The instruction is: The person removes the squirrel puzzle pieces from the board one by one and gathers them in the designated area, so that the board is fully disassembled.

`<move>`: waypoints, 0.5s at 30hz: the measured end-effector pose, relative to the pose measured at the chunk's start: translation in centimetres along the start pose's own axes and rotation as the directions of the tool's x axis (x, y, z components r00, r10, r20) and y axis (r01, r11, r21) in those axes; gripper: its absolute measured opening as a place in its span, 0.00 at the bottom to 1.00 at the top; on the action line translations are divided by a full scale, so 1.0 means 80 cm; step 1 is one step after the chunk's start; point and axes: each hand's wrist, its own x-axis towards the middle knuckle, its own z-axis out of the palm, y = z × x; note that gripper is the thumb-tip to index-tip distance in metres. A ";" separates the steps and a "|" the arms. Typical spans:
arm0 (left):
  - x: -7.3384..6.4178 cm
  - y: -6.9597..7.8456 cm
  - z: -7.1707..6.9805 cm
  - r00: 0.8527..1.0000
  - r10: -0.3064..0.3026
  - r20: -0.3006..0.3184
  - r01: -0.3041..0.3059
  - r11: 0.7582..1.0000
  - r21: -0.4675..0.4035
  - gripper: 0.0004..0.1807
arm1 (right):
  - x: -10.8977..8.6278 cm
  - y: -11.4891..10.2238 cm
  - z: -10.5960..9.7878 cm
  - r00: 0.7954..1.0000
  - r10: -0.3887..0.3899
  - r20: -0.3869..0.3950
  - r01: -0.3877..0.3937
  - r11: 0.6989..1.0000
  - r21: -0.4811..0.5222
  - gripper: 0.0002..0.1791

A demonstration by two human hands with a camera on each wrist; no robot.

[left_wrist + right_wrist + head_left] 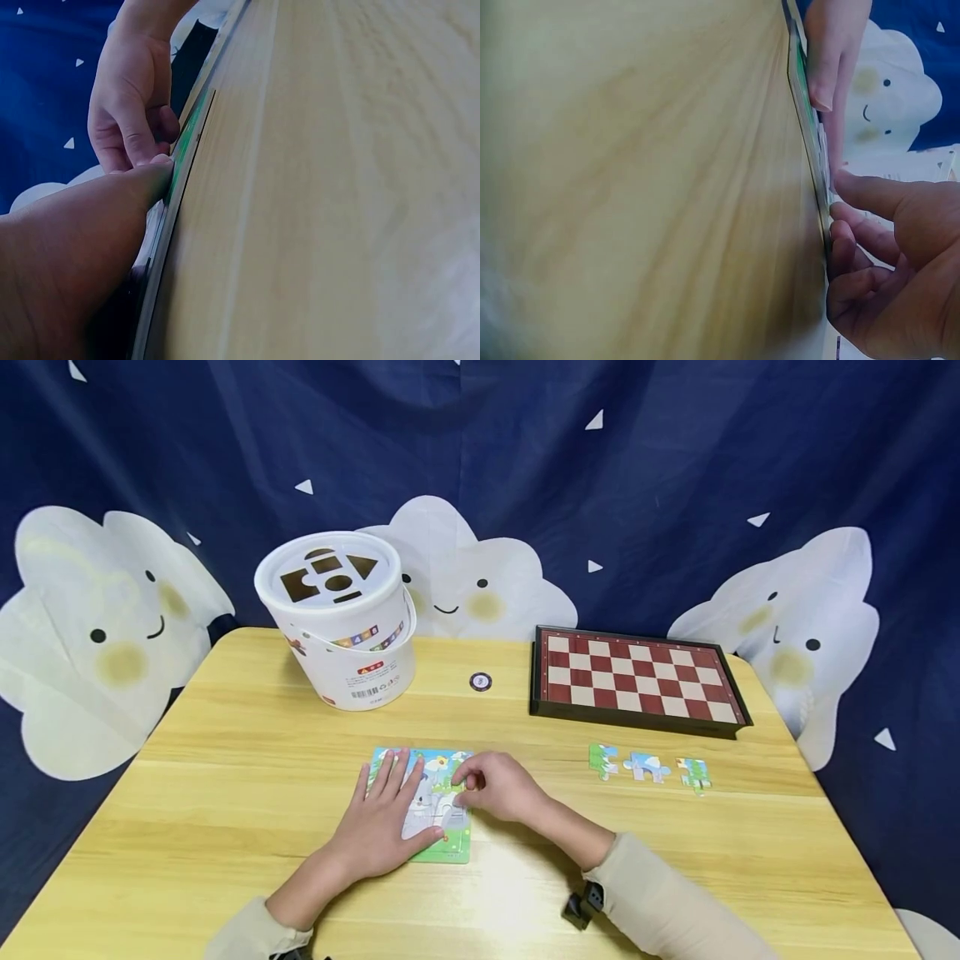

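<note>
A jigsaw puzzle with a grey animal, flowers and green grass lies in its flat tray on the table. My left hand rests flat on its left part, fingers spread and thumb along the lower edge. At the right side my right hand pinches a puzzle piece between thumb and bent index finger, against the puzzle's surface. The fingers cover much of that piece. In the right wrist view the right fingertips touch the tray's edge. Three loose puzzle pieces lie in a row to the right.
Behind the puzzle stands a white bucket with shaped holes in its lid. A small round dark disc lies beside it. A red-and-white checkered board in a black frame sits at the back right. A blue cloud-patterned curtain hangs behind the table.
</note>
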 end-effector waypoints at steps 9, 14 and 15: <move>0.001 0.004 -0.005 0.999 -0.024 0.041 0.022 0.999 0.026 0.54 | -0.001 -0.006 0.004 1.000 0.020 -0.012 -0.021 0.994 -0.104 0.11; 0.001 0.002 -0.001 0.999 -0.025 0.028 0.024 1.000 0.010 0.54 | 0.000 -0.007 0.003 0.999 0.039 -0.001 -0.039 0.993 -0.113 0.11; 0.000 0.001 0.000 0.999 -0.025 0.022 0.025 1.000 0.006 0.54 | 0.000 -0.007 0.003 0.999 0.040 0.001 -0.040 0.993 -0.110 0.12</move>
